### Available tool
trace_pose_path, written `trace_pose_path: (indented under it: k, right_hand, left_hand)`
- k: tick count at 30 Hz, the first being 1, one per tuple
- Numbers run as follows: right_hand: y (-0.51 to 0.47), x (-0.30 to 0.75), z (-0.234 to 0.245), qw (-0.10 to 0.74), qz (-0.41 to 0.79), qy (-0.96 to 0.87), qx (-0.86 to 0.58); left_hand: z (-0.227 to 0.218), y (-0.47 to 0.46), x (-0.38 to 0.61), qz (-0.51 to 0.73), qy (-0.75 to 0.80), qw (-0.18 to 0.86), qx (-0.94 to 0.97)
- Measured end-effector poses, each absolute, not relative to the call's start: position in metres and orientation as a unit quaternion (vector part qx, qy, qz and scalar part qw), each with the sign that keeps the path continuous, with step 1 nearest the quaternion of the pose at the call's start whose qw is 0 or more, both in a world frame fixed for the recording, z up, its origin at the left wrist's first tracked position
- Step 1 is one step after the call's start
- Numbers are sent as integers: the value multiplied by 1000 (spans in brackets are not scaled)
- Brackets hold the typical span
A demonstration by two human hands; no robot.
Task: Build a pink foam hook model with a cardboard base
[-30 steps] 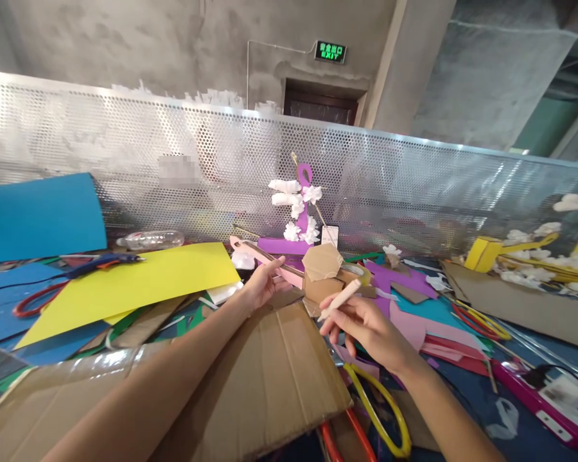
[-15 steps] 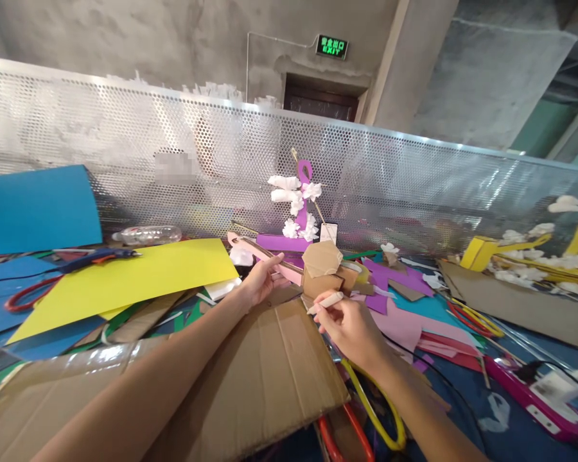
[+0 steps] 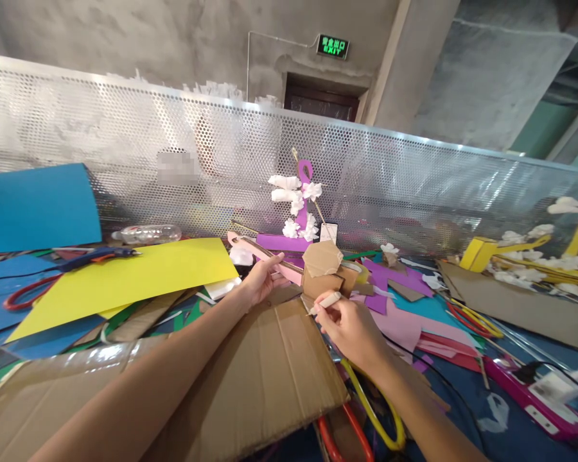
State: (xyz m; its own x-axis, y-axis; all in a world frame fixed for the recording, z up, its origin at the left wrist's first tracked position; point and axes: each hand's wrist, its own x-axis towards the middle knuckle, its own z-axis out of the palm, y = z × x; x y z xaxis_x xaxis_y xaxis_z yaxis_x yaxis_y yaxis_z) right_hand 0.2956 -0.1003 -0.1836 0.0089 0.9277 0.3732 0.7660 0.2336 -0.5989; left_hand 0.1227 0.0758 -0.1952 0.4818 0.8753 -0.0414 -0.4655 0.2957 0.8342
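My left hand (image 3: 264,282) is closed around a long pink-faced cardboard strip (image 3: 250,248), which slants from upper left down toward the cardboard's far edge. In my right hand (image 3: 347,321) is a pale, thick pen (image 3: 330,299), pinched between thumb and fingers. Its tip points down at the far right edge of a large brown corrugated cardboard sheet (image 3: 270,366), though contact is hard to make out. Both forearms pass over this sheet. Just beyond the pen, several small cut cardboard pieces, one roughly hexagonal (image 3: 322,259), are bunched together.
A purple figure with white paper tufts (image 3: 302,205) stands by the perforated metal barrier (image 3: 212,160). Yellow paper (image 3: 168,276), a glue gun (image 3: 91,258) and a plastic bottle (image 3: 147,235) lie left. Scissors with yellow handles (image 3: 376,410) and a magenta power strip (image 3: 534,398) are right.
The pen has tilted slightly in my right hand, its tip shifting a little left and down. My left hand and the pink strip stay put.
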Motion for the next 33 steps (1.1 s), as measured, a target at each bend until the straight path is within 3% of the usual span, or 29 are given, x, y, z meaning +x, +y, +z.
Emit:
trace_pose_path:
  k: [21,33]
  right_hand:
    - [-104,294,-181,358,91,-705,-605]
    - [-113,295,-180,413,131,-703,-564]
  left_hand:
    - [-189,69,122,439,261,762,398]
    - [-194,76,122,444,273,754,400]
